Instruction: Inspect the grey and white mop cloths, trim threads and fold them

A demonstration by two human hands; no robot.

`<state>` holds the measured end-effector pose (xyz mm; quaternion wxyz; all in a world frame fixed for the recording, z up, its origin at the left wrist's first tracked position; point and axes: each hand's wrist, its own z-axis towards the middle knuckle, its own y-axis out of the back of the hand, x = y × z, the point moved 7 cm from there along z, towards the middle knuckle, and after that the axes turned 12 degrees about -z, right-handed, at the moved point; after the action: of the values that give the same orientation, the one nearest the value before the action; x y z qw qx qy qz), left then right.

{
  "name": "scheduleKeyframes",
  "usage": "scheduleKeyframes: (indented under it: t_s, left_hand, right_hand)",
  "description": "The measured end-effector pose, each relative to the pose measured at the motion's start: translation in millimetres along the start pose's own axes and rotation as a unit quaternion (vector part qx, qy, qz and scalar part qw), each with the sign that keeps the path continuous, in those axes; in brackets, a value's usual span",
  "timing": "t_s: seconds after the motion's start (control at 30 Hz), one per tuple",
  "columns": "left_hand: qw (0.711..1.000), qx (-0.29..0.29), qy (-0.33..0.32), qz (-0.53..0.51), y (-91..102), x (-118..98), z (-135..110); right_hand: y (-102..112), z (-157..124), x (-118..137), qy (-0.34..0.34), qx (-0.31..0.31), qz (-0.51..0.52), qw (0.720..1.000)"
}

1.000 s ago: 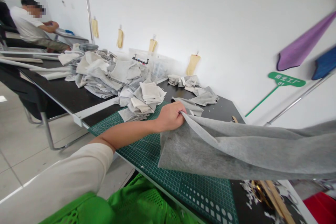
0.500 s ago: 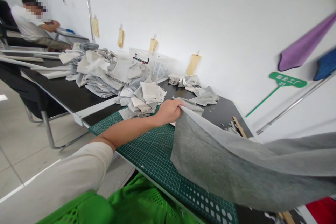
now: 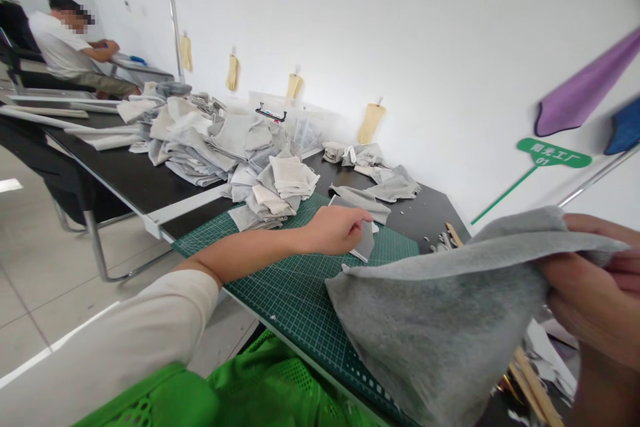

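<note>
My left hand [image 3: 336,230] is over the green cutting mat [image 3: 280,273], its fingers curled closed and nothing visible in them. Just below it hangs the loose corner of a large grey cloth [image 3: 440,320], apart from the fingers. At the right edge, my right hand [image 3: 590,287] grips that cloth by its gathered upper end, so the sheet droops across the mat. Behind my left hand a small folded grey piece [image 3: 367,243] lies on the mat, partly covered by the hand.
Piles of folded grey and off-white cloths [image 3: 200,140] cover the table's left side. A clear plastic box [image 3: 315,120] stands by the wall. Wooden strips [image 3: 533,387] and scraps lie at lower right. A person [image 3: 75,47] sits at the far left.
My left hand has let go of the cloth's corner, which has dropped below it. My right hand has come into view at the right, holding the cloth's other end and drawing it together.
</note>
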<state>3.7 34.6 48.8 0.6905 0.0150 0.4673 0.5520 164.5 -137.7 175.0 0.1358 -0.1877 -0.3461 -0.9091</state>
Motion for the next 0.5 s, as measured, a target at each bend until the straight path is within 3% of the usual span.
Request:
scheduleKeyframes:
  t_s: [0.13, 0.2, 0.27, 0.37, 0.5]
  left_hand:
    - [0.973, -0.080, -0.101, -0.193, 17.8, -21, -12]
    - [0.955, -0.070, -0.150, -0.248, 22.5, -37, -21]
    - [0.949, -0.024, -0.173, -0.263, 21.2, -53, -31]
    - [0.956, 0.022, -0.152, -0.250, 17.3, -66, -40]
    - [0.969, 0.024, -0.098, -0.224, 14.4, -66, -40]
  right_hand:
    - [-29, -5, 24, 0.031, 0.059, 0.014, 0.998]
    - [-46, -7, 36, 0.068, 0.099, -0.032, 0.992]
    - [-64, -9, 47, 0.111, 0.142, -0.068, 0.981]
    - [-89, -16, 60, 0.174, 0.200, -0.092, 0.960]
    - [-105, -26, 68, 0.222, 0.229, -0.118, 0.941]
